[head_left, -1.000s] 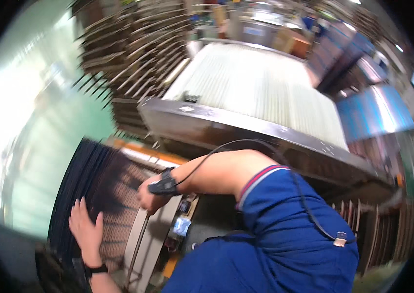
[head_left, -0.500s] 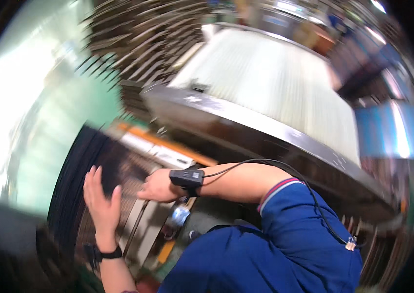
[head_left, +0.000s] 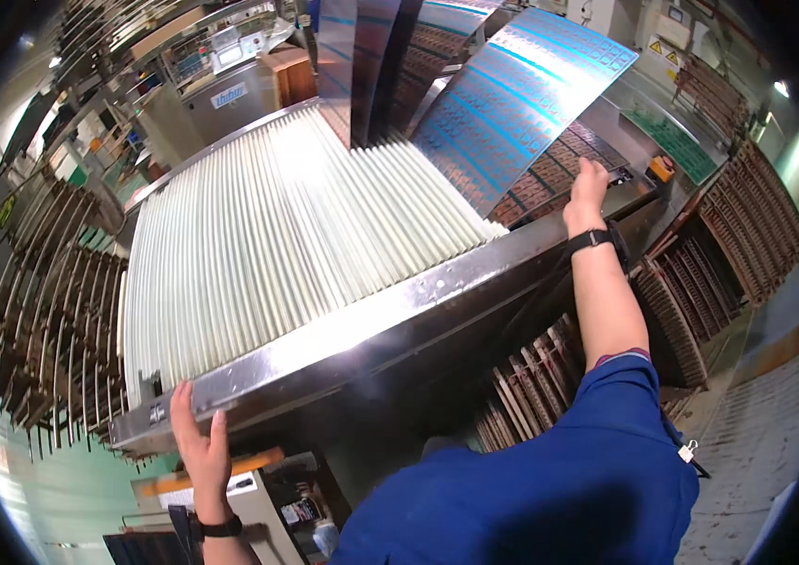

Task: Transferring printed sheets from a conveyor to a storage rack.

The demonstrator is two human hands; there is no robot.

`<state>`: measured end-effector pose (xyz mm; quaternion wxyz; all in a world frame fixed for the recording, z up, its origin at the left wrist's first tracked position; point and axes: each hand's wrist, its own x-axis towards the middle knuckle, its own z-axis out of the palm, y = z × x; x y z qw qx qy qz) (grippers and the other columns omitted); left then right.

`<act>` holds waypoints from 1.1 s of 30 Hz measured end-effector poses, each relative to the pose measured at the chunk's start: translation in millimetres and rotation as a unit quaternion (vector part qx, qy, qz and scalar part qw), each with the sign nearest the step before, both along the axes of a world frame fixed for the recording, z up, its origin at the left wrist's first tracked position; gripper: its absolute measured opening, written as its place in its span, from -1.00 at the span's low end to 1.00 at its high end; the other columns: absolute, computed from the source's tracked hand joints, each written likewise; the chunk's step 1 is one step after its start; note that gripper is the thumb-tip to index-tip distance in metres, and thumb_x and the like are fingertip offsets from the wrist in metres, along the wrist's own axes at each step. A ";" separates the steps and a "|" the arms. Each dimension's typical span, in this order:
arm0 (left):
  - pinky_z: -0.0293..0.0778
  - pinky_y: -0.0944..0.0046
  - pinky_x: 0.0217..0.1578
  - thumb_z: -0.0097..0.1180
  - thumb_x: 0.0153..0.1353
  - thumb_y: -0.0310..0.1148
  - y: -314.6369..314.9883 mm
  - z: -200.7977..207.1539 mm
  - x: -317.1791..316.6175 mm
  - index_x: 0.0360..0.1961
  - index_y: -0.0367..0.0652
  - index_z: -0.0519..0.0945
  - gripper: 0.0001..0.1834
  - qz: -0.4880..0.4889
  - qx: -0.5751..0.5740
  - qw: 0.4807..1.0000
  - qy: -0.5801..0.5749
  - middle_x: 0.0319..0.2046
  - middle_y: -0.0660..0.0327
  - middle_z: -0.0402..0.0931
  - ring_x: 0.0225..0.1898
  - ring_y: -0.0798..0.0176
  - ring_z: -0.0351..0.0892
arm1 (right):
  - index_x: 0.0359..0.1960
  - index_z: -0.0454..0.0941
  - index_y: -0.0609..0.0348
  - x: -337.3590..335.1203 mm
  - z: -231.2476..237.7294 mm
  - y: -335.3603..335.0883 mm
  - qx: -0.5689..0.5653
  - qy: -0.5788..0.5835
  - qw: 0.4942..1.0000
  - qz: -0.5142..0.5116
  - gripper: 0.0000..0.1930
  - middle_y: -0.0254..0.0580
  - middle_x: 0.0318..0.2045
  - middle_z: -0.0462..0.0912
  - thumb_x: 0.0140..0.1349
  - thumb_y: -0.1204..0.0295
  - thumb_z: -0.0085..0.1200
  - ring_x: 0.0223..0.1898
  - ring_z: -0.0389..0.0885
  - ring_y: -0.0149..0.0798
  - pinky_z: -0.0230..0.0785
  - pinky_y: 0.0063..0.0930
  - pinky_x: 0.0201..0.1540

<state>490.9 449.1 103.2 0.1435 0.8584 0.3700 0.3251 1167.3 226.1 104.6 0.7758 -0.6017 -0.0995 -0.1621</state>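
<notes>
Person stands at a ribbed conveyor rack, one hand on each end of its front edge.
Left hand (head_left: 200, 443) lies flat, fingers spread, against the steel front rail (head_left: 399, 311) near its left corner; right hand (head_left: 589, 188) reaches to the right end, grip spread, touching the blue panel (head_left: 522, 94) leaning upright over the white slats (head_left: 277, 245).

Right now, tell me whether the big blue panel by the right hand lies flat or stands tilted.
Tilted. The blue panel leans up from the white slotted rack, its lower edge down by the right hand.
</notes>
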 end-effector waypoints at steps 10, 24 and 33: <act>0.16 0.12 0.27 0.07 0.28 -0.37 70.9 -42.2 105.0 0.18 -0.26 0.39 -0.55 -0.022 -0.109 0.991 -0.076 0.21 0.01 0.32 0.27 0.03 0.28 | 0.16 0.39 0.23 155.7 -56.1 7.0 -0.117 0.285 0.950 -0.053 -0.55 -0.10 0.12 0.49 0.26 0.32 0.00 0.14 0.43 -0.07 0.29 -0.16 0.15; 0.22 0.14 0.23 0.07 0.26 -0.39 62.5 -32.8 109.8 0.08 -0.28 0.46 -0.63 -0.016 -0.073 0.995 -0.066 0.11 0.00 0.41 0.18 0.02 0.37 | 0.18 0.41 0.35 -37.5 95.5 71.8 0.021 -0.187 0.962 0.196 -0.46 -0.13 0.19 0.45 0.44 0.08 -0.18 0.24 0.37 -0.22 0.14 -0.38 0.29; 0.27 0.14 0.19 0.09 0.27 -0.37 60.2 -34.6 110.0 0.08 -0.27 0.47 -0.63 -0.014 -0.070 0.995 -0.070 0.07 0.02 0.45 0.15 0.04 0.41 | -0.21 0.59 0.27 -116.9 130.7 134.2 -0.231 -0.361 0.903 -0.023 -0.71 -0.02 -0.39 0.67 0.22 0.26 0.14 -0.36 0.63 0.00 0.45 -0.26 -0.24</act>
